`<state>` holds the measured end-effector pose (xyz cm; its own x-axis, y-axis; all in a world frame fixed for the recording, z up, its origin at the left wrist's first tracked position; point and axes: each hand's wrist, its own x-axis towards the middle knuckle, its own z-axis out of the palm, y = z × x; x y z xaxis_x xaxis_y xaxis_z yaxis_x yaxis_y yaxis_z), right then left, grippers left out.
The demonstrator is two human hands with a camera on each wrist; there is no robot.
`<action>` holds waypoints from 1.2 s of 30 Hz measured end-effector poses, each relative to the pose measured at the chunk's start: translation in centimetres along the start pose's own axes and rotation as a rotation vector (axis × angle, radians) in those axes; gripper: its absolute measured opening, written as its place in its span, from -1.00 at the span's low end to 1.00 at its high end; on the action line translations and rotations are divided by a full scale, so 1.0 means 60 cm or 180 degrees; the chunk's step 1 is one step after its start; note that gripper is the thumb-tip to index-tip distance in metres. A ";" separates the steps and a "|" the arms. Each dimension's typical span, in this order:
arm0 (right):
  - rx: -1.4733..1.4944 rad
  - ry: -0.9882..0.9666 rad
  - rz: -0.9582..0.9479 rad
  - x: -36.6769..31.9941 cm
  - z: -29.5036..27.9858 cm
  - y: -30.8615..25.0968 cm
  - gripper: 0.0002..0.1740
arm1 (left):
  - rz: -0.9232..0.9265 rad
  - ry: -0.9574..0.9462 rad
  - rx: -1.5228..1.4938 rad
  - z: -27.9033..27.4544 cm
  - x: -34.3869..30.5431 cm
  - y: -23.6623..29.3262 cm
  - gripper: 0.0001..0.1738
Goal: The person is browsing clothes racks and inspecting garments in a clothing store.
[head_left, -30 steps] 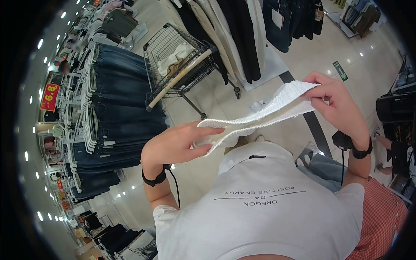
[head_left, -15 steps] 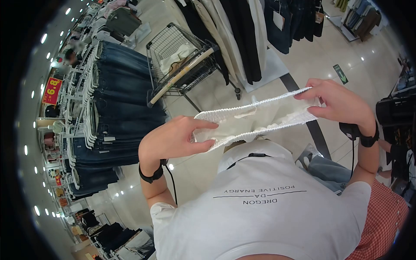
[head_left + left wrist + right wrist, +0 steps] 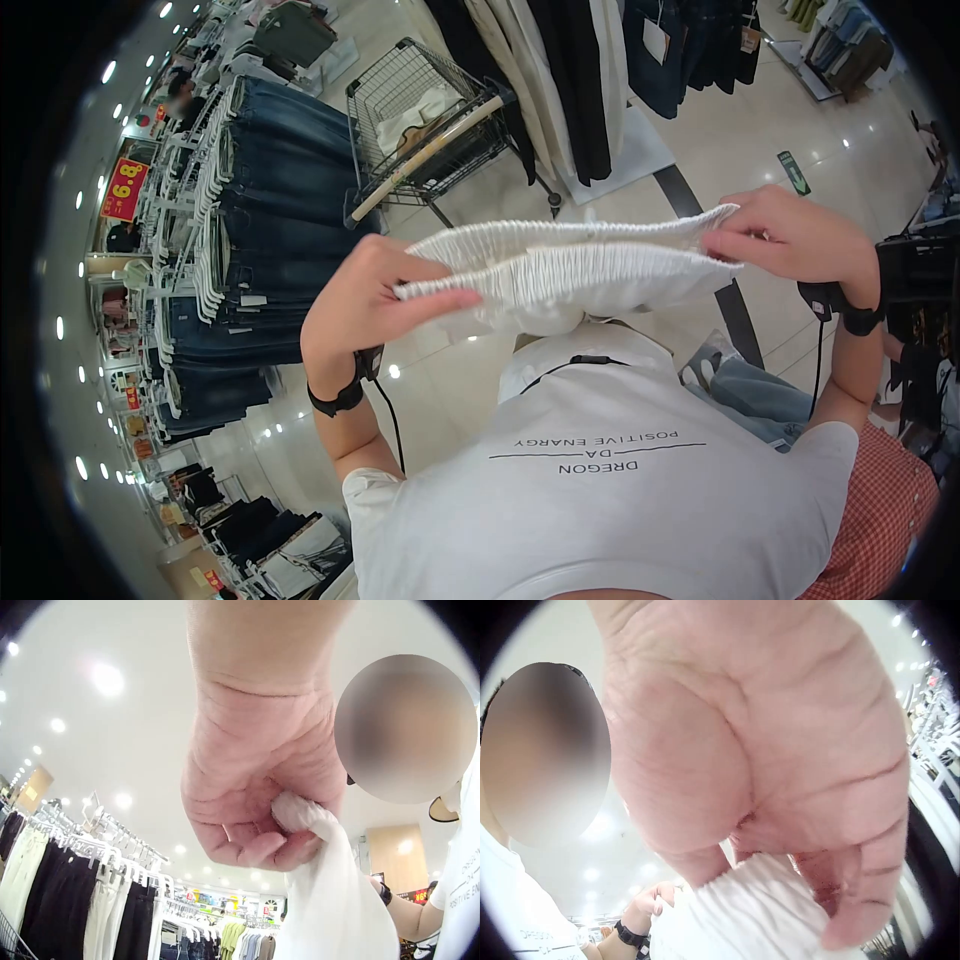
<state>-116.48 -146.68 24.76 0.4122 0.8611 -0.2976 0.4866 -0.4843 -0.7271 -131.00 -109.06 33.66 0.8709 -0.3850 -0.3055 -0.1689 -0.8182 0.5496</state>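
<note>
A white garment with a gathered elastic waistband (image 3: 580, 280) is stretched between both hands, in front of the person's white T-shirt (image 3: 590, 500). At its left end my left hand (image 3: 362, 300) pinches the band, thumb along the near outer side and fingers inside the opening. My right hand (image 3: 800, 240) grips the other end, thumb inside the band. In the left wrist view, curled fingers hold a bunched fold, and the white cloth (image 3: 337, 900) hangs below. The right wrist view has the ribbed cloth (image 3: 757, 907) between thumb and fingers. The garment's lower part is largely hidden.
Ahead stands a wire shopping cart (image 3: 425, 135) with a light cloth item and something brown inside. Dark jeans (image 3: 290, 210) hang on a rack at left, and trousers (image 3: 560, 90) hang beyond the cart. Folded blue denim (image 3: 750, 390) and red checked cloth (image 3: 880, 490) lie at right.
My hands have drawn apart, the left moving further left and the right slightly right. The waistband has tilted, so its near outer side shows and the opening looks narrower.
</note>
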 end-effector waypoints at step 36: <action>-0.0151 0.1553 -0.1068 0.231 -0.071 -0.169 -0.78 | -0.0399 0.1528 -0.2124 -0.165 -0.119 -0.239 -0.65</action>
<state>-112.42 -130.49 30.63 0.5309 0.8030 0.2708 0.6809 -0.2140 -0.7005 -130.22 -90.32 35.66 0.9928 0.0399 -0.1133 0.1200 -0.3596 0.9253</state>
